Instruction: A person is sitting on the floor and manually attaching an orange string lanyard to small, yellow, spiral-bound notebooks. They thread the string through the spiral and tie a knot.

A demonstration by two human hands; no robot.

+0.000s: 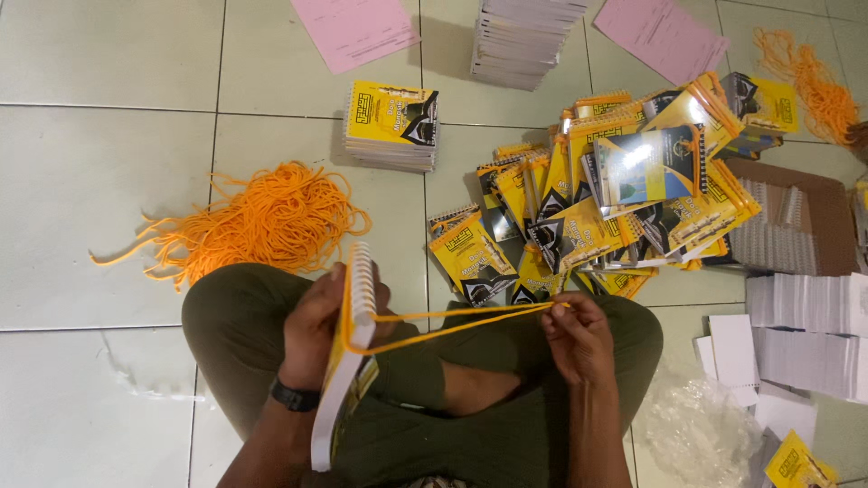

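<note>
- The left hand (318, 318) is clenched around a spiral-bound booklet (346, 361), gripping it near its upper end; a dark watch (295, 396) sits on that wrist.
- The booklet stands on edge over the person's crossed legs, its long axis running from near the person's body up and away, the white spiral binding (363, 282) at the far, upper end and facing right.
- A loop of orange cord (457, 321) runs from the binding rightward, stretched nearly level in two strands that meet at the right hand (579, 339).
- The right hand is pinched shut on the cord's end, fingertips together, above the right knee.
- On the tiled floor (90, 181) just beyond the left knee lies a loose tangle of orange cords (262, 217).
- Beyond the right knee sprawls a heap of yellow-covered booklets (597, 199), overlapping at all angles.
- Right of the person lie stacks of white paper (805, 334) and a brown corrugated cardboard sheet (800, 226).
- Farther off stand a neat stack of yellow booklets (393, 126) and a taller pile of white pages (520, 36).
- Pink sheets (355, 29) lie at the far edge, and another orange cord bundle (814, 81) towards the far right corner.
</note>
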